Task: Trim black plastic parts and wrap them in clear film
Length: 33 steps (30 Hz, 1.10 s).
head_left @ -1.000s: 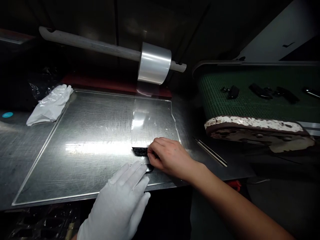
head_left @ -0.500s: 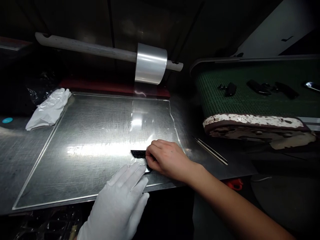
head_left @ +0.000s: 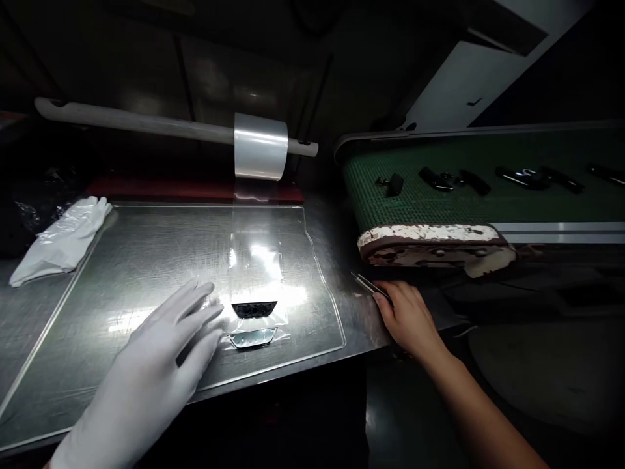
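Note:
My left hand, in a white glove, is open with its fingers spread, just left of two small parts on the table. One is a black trapezoid-shaped part lying on a strip of clear film. Nearer the front edge lies a shiny, mirror-like trapezoid part, with film around its edges. My bare right hand is at the table's right side, its fingers closed around the rear of a thin pen-like tool. The tool's thin front end points up and left; its exact kind is unclear.
A film roll hangs on a pale bar behind a clear sheet covering the metal table. Another white glove lies at left. Right of the table, a green conveyor belt carries several black parts.
My right hand has left the small parts, moved right and closed on the thin tool. My left hand has drawn back left, uncovering both parts. The whole view has shifted right.

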Each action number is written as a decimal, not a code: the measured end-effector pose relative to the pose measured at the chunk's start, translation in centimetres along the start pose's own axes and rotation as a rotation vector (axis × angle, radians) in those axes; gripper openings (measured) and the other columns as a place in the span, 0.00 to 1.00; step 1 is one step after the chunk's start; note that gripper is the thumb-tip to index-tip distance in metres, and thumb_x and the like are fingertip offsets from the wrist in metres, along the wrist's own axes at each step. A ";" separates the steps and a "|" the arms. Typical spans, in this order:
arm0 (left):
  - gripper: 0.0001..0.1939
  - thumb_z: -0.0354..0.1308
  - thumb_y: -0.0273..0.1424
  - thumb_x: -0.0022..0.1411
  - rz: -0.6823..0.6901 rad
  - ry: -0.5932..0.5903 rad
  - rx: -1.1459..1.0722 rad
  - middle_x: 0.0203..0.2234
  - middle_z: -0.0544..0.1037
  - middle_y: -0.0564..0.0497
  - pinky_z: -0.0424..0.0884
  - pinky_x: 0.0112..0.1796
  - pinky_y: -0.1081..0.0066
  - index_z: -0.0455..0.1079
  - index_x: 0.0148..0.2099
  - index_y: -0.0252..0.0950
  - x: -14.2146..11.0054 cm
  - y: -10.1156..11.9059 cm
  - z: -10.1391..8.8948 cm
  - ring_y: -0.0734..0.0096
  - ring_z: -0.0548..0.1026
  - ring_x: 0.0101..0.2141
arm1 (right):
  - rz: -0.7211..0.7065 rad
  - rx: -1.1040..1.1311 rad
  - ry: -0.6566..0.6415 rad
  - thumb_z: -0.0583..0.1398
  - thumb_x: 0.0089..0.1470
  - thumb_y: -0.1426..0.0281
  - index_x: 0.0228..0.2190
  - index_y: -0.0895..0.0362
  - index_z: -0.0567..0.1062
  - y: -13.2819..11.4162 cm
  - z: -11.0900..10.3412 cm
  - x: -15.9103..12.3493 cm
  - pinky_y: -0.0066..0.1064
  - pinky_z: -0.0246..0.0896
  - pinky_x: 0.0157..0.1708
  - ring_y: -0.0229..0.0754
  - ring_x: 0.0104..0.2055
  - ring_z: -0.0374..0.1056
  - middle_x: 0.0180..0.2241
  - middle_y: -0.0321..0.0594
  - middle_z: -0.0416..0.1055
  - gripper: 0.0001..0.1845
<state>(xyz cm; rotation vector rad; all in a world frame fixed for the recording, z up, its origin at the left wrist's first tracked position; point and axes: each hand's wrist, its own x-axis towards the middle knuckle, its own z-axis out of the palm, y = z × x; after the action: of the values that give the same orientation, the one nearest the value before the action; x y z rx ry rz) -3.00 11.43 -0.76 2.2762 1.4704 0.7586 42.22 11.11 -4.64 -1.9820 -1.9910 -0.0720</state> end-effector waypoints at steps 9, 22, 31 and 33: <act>0.12 0.57 0.40 0.72 0.051 -0.123 0.054 0.63 0.72 0.47 0.69 0.62 0.46 0.76 0.52 0.44 2.4 0.1 0.2 0.48 0.65 0.66 | -0.193 0.258 -0.157 0.54 0.71 0.64 0.50 0.52 0.70 -7.7 -2.5 0.5 0.35 0.70 0.42 0.44 0.41 0.75 0.44 0.42 0.76 0.10; 0.08 0.58 0.32 0.70 0.052 -0.194 0.116 0.66 0.67 0.44 0.60 0.68 0.51 0.76 0.49 0.40 2.1 -0.3 0.8 0.52 0.60 0.69 | -0.706 0.204 -0.391 0.55 0.72 0.70 0.52 0.55 0.78 -19.4 -0.7 4.4 0.34 0.66 0.37 0.44 0.43 0.74 0.45 0.42 0.77 0.14; 0.10 0.57 0.37 0.71 0.065 -0.209 0.115 0.66 0.69 0.48 0.59 0.69 0.49 0.78 0.47 0.43 2.1 -0.4 1.0 0.54 0.60 0.69 | -0.701 0.245 -0.370 0.57 0.71 0.72 0.51 0.55 0.79 -17.9 -0.5 4.4 0.33 0.65 0.36 0.43 0.42 0.74 0.43 0.40 0.78 0.13; 0.11 0.56 0.39 0.72 0.059 -0.212 0.108 0.66 0.70 0.49 0.59 0.69 0.49 0.77 0.49 0.44 2.0 -0.5 1.0 0.55 0.60 0.69 | -0.694 0.235 -0.361 0.57 0.71 0.72 0.50 0.55 0.79 -16.4 -1.1 4.3 0.32 0.65 0.35 0.43 0.41 0.74 0.43 0.40 0.78 0.12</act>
<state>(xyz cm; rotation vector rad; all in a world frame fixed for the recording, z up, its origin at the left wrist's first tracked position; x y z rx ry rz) -2.06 13.50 -1.29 2.4042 1.3820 0.4467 26.43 14.46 0.78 -1.1480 -2.6843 0.3642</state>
